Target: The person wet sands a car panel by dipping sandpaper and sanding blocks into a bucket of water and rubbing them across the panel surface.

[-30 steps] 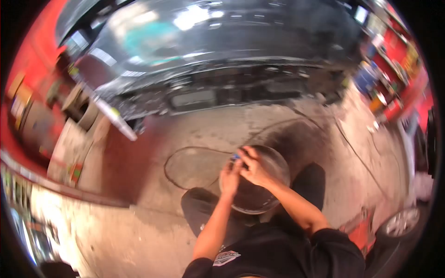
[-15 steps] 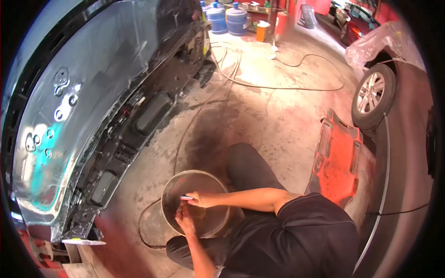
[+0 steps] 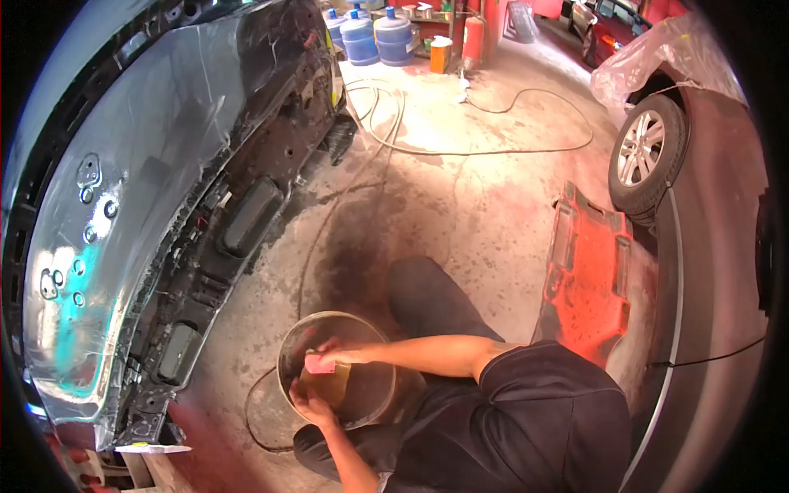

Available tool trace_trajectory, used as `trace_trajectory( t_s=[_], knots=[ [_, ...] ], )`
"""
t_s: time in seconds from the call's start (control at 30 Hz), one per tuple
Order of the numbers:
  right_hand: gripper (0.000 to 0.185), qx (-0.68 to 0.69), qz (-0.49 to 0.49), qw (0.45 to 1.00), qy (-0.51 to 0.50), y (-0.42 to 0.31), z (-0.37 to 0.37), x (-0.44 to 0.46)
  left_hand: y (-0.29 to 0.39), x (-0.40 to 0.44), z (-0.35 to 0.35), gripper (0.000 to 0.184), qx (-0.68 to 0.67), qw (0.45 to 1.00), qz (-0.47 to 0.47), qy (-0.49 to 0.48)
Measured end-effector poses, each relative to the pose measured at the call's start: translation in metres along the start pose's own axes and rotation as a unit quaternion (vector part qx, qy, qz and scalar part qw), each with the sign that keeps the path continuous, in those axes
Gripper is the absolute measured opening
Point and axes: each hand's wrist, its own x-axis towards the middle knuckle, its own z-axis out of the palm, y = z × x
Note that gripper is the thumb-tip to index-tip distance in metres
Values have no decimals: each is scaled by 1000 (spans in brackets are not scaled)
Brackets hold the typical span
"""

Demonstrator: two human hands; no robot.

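Both of my hands are over a round bucket (image 3: pixel 389 386) standing on the floor between my legs. My right hand (image 3: pixel 343 354) grips a small flat pink block (image 3: pixel 320 364), its broad face turned up. Just below it, my left hand (image 3: pixel 311 406) has curled fingers at the edge of a thin yellowish-tan sheet (image 3: pixel 332 386). The sheet lies under the pink block, and I cannot tell whether the two touch. The bucket's inside looks dark, and my hands cover part of it.
A dark car body panel (image 3: pixel 156 189) stands along the left. At right are a red plastic creeper-like board (image 3: pixel 588 275) and a car with a wheel (image 3: pixel 649 148). A hose (image 3: pixel 485 153) loops across the floor. Blue water jugs (image 3: pixel 359 41) stand at the back.
The pink block in my right hand has turned from edge-on to face-up. The tan sheet now shows by my left hand. The whole view has shifted slightly.
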Motion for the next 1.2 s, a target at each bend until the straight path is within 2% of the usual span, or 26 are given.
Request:
trace_trajectory(
  t_s=[0.03, 0.13, 0.17, 0.27, 0.37, 0.47, 0.5, 0.57, 0.67, 0.77, 0.87, 0.97, 1.07, 1.1, 1.2],
  knots=[
    [23, -70, -20, 995, 67, -5, 12, -7, -1, 0, 1, 45, -2, 1000, 7, -5],
    [21, -107, 36, 993, 17, -26, 19, -15, -3, -1, 0, 45, 66, 997, 42, -3],
    [27, -118, 29, 992, 22, -14, 16, -9, -3, -2, 0, 45, 101, 993, 56, 0],
    [31, -222, -41, 968, 106, -18, 14, -10, 19, -9, 11, 44, 157, 974, 158, 42],
    [30, -276, -102, 948, 120, -15, 8, -7, 29, -10, 12, 47, 302, 928, 216, 25],
    [27, -325, -184, 922, 104, -7, 10, -4, 47, -14, 20, 51, 107, 988, 82, -80],
    [25, -337, -212, 912, 96, -8, 11, -4, 46, -13, 20, 52, 91, 987, 81, -100],
    [23, -330, -188, 922, 71, -10, 12, -6, 43, -9, 23, 52, 60, 985, 81, -142],
    [25, -328, -174, 927, 53, -11, 10, -5, 26, -4, 25, 49, -19, 990, 60, -124],
    [26, -340, -149, 927, 50, -9, 8, -3, 30, -2, 27, 44, -29, 990, 70, -115],
    [26, -363, -150, 919, 40, -5, 9, -3, 46, -7, 29, 39, -103, 989, -9, -107],
    [21, -366, -165, 915, 36, -6, 15, -9, 31, -1, 24, 35, -163, 978, -89, -95],
    [24, -426, -151, 892, 27, -21, 17, -21, 13, 8, 19, 33, -154, 973, -90, -148],
    [30, -418, -178, 890, 46, -20, 19, -24, 16, 5, 21, 30, -166, 973, -92, -134],
    [30, -428, -174, 886, 52, -20, 19, -26, 18, 2, 22, 27, -206, 967, -75, -130]
  ],
)
